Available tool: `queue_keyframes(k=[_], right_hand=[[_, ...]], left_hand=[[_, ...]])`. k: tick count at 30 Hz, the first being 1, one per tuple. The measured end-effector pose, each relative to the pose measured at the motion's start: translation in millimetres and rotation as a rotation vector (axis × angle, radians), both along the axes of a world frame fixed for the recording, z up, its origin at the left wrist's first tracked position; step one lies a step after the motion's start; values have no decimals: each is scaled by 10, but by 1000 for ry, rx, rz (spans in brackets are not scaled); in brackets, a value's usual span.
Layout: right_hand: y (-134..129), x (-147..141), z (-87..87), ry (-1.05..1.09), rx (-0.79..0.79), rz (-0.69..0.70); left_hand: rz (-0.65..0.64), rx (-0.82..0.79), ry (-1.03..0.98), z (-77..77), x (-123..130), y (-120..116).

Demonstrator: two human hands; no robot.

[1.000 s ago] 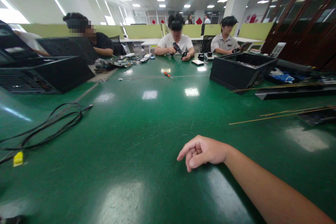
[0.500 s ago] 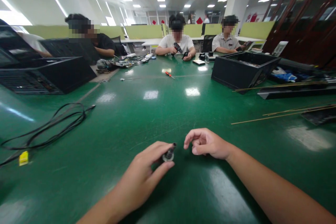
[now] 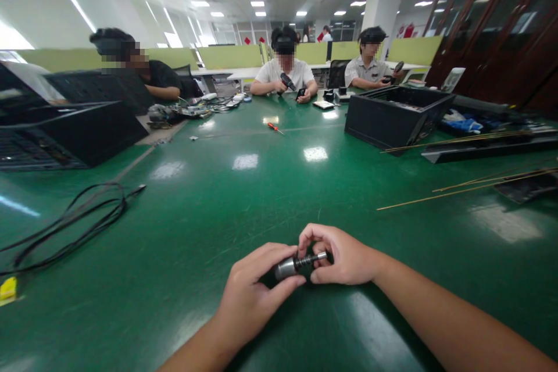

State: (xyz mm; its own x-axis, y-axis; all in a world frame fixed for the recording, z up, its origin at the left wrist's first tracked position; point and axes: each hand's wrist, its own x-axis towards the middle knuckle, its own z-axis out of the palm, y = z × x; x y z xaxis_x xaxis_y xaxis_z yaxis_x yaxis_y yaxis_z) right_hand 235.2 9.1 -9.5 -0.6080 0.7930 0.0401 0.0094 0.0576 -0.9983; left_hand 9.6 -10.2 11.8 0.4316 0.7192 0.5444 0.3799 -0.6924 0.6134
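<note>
My left hand (image 3: 257,285) is closed around a metal cylinder with a spring-wrapped rod (image 3: 288,268), gripping its body between thumb and fingers. The rod end points right, toward my right hand (image 3: 342,256). Curled but parted, the right hand's fingers and thumb stand around the rod tip; whether they touch it I cannot tell. Both hands are just above the green table (image 3: 209,197), near its front.
An orange screwdriver (image 3: 274,127) lies further back. Black computer cases (image 3: 383,119) stand right and left, with a looped black cable (image 3: 104,215) at left. Thin brass-coloured rods (image 3: 427,199) lie at right. Co-workers sit across the table, one holding a power drill (image 3: 288,82).
My left hand has turned the cylinder so its rod now points right. My right hand has come closer, with its fingers around the rod tip. The view has shifted slightly.
</note>
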Motion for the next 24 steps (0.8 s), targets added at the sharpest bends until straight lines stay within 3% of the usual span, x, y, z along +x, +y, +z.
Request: queue_keyframes(k=[4,12,16,24], right_hand=[[-63,-42,23,-92,84,-51],[-153,-101,59,-303,486,-302],[-166,-85,60,-318,540,-360],[-173,-86,16,-334,586,-314]], left_hand=[[90,10,30,-88,-28,53],[24,-27,16,-61,-15,43],[23,-46,17,-60,-16,44],[28,-55,11,-62,-11,50]])
